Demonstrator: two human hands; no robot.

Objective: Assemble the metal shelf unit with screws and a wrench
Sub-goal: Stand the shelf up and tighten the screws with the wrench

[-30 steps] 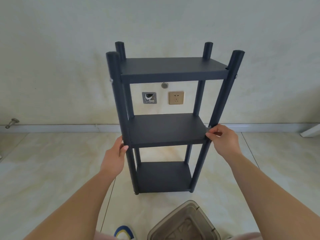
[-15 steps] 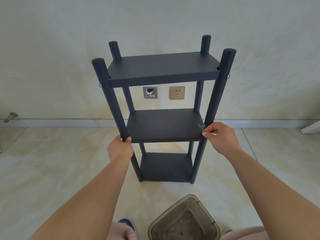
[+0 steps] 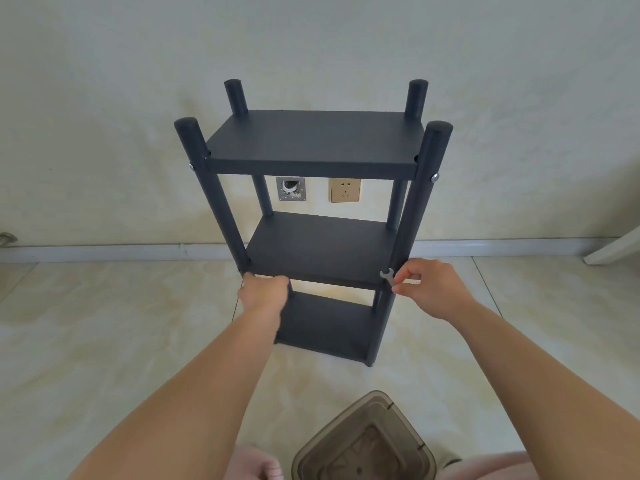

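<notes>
A dark grey metal shelf unit [image 3: 313,143] with three shelves and four round posts stands upright on the tiled floor by the wall. My left hand [image 3: 265,294] grips the front left corner of the middle shelf [image 3: 318,247], fingers curled under its edge. My right hand [image 3: 431,287] pinches a small silver wrench [image 3: 388,276] at the front right corner, where the middle shelf meets the post. Silver screw heads [image 3: 434,177] show on the front posts at the top shelf.
A brown translucent plastic box [image 3: 363,441] sits on the floor close to me. Behind the shelf unit the wall carries a beige socket [image 3: 344,190] and a metal plate [image 3: 291,189]. A white baseboard [image 3: 104,252] runs along the wall. A white object's edge [image 3: 614,249] shows at right.
The shelf unit has tilted and shifted in view, now seen more from above. My left hand moved from the front left post to the middle shelf's corner. The wrench now shows in my right hand.
</notes>
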